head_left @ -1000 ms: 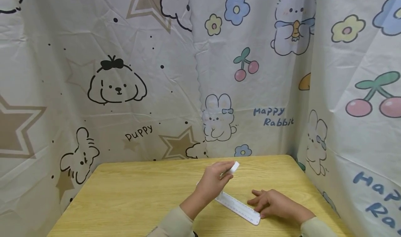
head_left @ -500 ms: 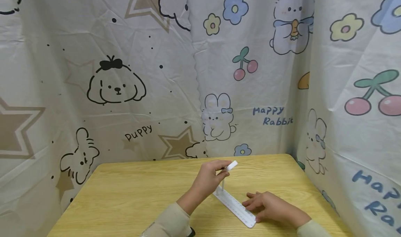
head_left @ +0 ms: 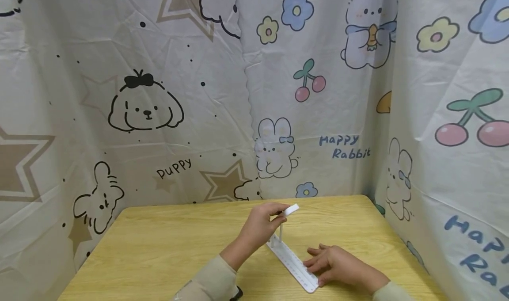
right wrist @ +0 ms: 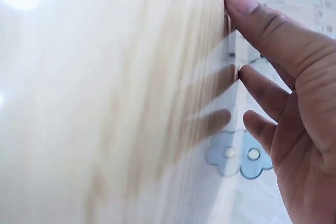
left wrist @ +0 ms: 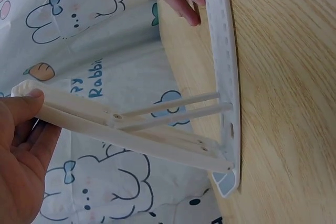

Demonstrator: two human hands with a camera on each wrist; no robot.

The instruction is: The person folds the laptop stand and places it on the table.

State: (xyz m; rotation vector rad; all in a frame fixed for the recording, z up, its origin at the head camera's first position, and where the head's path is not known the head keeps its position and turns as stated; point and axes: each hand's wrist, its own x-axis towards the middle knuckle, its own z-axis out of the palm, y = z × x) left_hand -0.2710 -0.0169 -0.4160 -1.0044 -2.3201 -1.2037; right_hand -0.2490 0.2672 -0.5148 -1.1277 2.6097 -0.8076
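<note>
A white folding stand [head_left: 292, 264] lies with its long slotted base flat on the wooden table. My left hand [head_left: 259, 223] pinches the free end of its raised arm [left wrist: 131, 141] between thumb and fingers. Two thin struts [left wrist: 176, 115] run from that arm down into the base, and the left wrist view shows the arm meeting the base at its far end. At the base's near end is my right hand [head_left: 338, 266], fingers loosely spread along the edge. The right wrist view has its thumb [right wrist: 244, 2] against the white edge.
The table [head_left: 171, 248] has a light wood-grain top. Behind it and along the right side hangs a pale curtain [head_left: 222, 102] printed with puppies, rabbits, flowers and stars. A dark band [head_left: 237, 293] sits at the left wrist.
The base's near end has swung slightly left and toward the viewer. Both hands have shifted a little left with it. The strut under the left hand shows more clearly now.
</note>
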